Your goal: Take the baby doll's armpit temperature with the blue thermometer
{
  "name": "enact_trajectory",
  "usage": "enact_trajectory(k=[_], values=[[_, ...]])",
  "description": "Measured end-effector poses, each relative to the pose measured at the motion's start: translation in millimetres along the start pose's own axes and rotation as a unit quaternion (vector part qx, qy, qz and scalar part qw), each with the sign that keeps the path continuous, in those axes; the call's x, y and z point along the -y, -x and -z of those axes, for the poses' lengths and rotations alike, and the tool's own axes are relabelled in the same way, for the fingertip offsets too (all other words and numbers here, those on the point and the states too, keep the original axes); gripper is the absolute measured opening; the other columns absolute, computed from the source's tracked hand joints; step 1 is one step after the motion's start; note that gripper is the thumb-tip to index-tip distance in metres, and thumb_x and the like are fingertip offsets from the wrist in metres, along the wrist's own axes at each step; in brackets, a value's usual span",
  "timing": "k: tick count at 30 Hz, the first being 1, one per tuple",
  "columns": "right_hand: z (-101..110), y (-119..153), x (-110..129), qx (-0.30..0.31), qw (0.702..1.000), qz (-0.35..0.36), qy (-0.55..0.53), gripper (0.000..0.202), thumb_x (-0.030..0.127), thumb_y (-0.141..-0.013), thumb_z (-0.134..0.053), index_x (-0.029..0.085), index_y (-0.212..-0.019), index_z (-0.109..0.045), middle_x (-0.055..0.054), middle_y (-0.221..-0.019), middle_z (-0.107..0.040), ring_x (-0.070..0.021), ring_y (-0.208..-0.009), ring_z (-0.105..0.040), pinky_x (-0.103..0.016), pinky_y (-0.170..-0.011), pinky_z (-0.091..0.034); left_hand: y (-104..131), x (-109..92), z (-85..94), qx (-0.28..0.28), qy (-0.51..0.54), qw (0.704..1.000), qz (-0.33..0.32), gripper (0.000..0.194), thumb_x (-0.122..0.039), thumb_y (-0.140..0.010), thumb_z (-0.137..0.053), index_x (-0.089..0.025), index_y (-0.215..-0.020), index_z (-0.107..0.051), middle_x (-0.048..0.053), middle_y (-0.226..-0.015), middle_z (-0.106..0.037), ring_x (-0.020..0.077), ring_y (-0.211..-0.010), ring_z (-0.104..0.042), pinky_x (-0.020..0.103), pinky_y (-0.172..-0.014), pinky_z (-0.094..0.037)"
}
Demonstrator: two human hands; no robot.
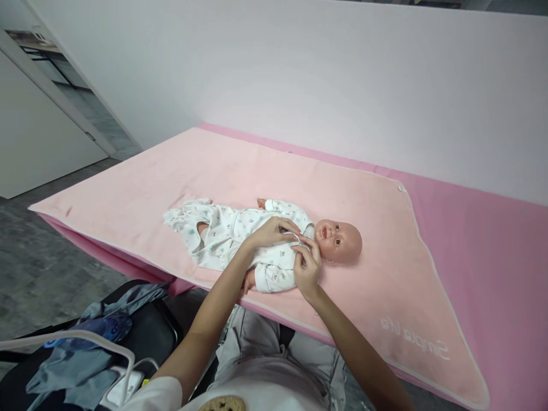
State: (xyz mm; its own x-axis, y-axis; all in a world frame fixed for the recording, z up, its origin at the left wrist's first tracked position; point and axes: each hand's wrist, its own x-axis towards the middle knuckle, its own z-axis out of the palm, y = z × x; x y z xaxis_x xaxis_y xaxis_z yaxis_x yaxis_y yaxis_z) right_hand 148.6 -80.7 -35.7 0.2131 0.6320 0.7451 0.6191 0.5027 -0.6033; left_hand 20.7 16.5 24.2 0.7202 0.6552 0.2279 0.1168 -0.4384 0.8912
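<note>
A baby doll (342,242) lies on its back on a light pink mat (368,311), its bald head to the right. It wears a white printed outfit (246,222) with long sleeves; a bit of leg shows through an opening in the lower part. My left hand (276,231) rests over the doll's chest, its fingers pinched on the edge of the outfit near the neck. Close beside it, my right hand (307,262) is bent at the collar, fingertips closed on the same cloth. The two hands' fingertips nearly meet.
A darker pink cover (492,251) lies under the mat, against a white wall (299,74). At the lower left, a black chair (156,337) holds grey-blue cloth (72,365), a blue item and a white device. A white cable crosses in front of them.
</note>
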Motion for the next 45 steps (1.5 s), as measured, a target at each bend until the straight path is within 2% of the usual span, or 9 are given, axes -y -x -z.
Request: enact_trajectory(k=[6, 10, 15, 20, 25, 32, 39, 45], values=[[0, -1, 1, -0.011, 1.000, 0.009, 0.006, 0.029, 0.004, -0.081, -0.042, 0.020, -0.080, -0.066, -0.007, -0.100, -0.058, -0.0167, -0.098, -0.058, -0.034, -0.084, -0.053, -1, -5, 1.5, 0.028, 0.017, 0.999, 0.038, 0.025, -0.034, -0.078, -0.062, -0.015, -0.092, -0.071, 0.006, -0.086, -0.067, 0.0161, -0.080, -0.060, 0.025, -0.072, -0.045], [0, -1, 2, -0.012, 1.000, 0.006, 0.014, 0.027, 0.006, -0.081, -0.043, 0.020, -0.081, -0.066, -0.007, -0.099, -0.058, -0.0166, -0.098, -0.059, -0.035, -0.085, -0.053, -2, -9, 0.9, 0.030, 0.038, 0.997, 0.058, 0.026, -0.034, -0.080, -0.060, -0.015, -0.094, -0.070, 0.006, -0.086, -0.068, 0.0172, -0.084, -0.060, 0.027, -0.078, -0.045], [1, -3, 3, -0.026, 1.000, 0.002, 0.009, 0.025, 0.007, -0.082, -0.044, 0.020, -0.086, -0.065, -0.007, -0.097, -0.058, -0.0160, -0.096, -0.060, -0.035, -0.084, -0.054, -2, -7, 2.3, 0.046, 0.020, 0.998, 0.022, 0.022, -0.027, -0.084, -0.053, -0.017, -0.095, -0.070, 0.005, -0.093, -0.066, 0.0163, -0.090, -0.058, 0.026, -0.084, -0.042], [2, -4, 3, -0.039, 0.999, 0.006, -0.015, 0.026, 0.003, -0.082, -0.045, 0.020, -0.090, -0.063, -0.007, -0.097, -0.059, -0.0157, -0.096, -0.059, -0.034, -0.084, -0.054, 0, -4, 4.7, 0.087, -0.036, 0.995, -0.013, 0.022, -0.022, -0.080, -0.057, -0.020, -0.098, -0.069, 0.005, -0.093, -0.062, 0.0152, -0.086, -0.055, 0.025, -0.078, -0.041], [2, -3, 3, -0.041, 0.999, 0.003, -0.010, 0.025, 0.006, -0.083, -0.044, 0.020, -0.090, -0.063, -0.006, -0.096, -0.059, -0.0156, -0.095, -0.060, -0.034, -0.083, -0.054, 0, -5, 3.2, 0.075, -0.028, 0.997, -0.017, 0.024, -0.019, -0.080, -0.056, -0.020, -0.100, -0.069, 0.006, -0.096, -0.063, 0.0156, -0.089, -0.055, 0.025, -0.079, -0.041], [2, -4, 5, -0.036, 0.999, 0.000, 0.006, 0.022, 0.010, -0.085, -0.045, 0.020, -0.095, -0.062, -0.007, -0.096, -0.061, -0.0165, -0.095, -0.060, -0.035, -0.084, -0.054, 1, -8, 0.8, 0.046, -0.017, 0.999, 0.012, 0.028, -0.029, -0.076, -0.064, -0.018, -0.102, -0.068, 0.008, -0.097, -0.067, 0.0178, -0.091, -0.059, 0.027, -0.082, -0.044], [0, -4, 3, -0.054, 0.998, 0.013, 0.024, 0.024, 0.014, -0.086, -0.045, 0.019, -0.107, -0.055, -0.009, -0.099, -0.063, -0.0184, -0.100, -0.060, -0.038, -0.087, -0.052, 0, -10, 1.4, 0.034, 0.000, 0.999, 0.035, 0.024, -0.031, -0.079, -0.060, -0.014, -0.094, -0.068, 0.006, -0.088, -0.068, 0.0157, -0.080, -0.059, 0.025, -0.073, -0.045], [0, -4, 3, -0.042, 0.999, 0.017, 0.012, 0.027, 0.010, -0.086, -0.043, 0.020, -0.108, -0.055, -0.009, -0.100, -0.062, -0.0179, -0.101, -0.059, -0.037, -0.087, -0.052, -1, -8, 2.3, 0.067, 0.022, 0.997, 0.018, 0.019, -0.029, -0.084, -0.050, -0.014, -0.090, -0.062, 0.004, -0.089, -0.062, 0.0157, -0.084, -0.056, 0.027, -0.079, -0.043]])
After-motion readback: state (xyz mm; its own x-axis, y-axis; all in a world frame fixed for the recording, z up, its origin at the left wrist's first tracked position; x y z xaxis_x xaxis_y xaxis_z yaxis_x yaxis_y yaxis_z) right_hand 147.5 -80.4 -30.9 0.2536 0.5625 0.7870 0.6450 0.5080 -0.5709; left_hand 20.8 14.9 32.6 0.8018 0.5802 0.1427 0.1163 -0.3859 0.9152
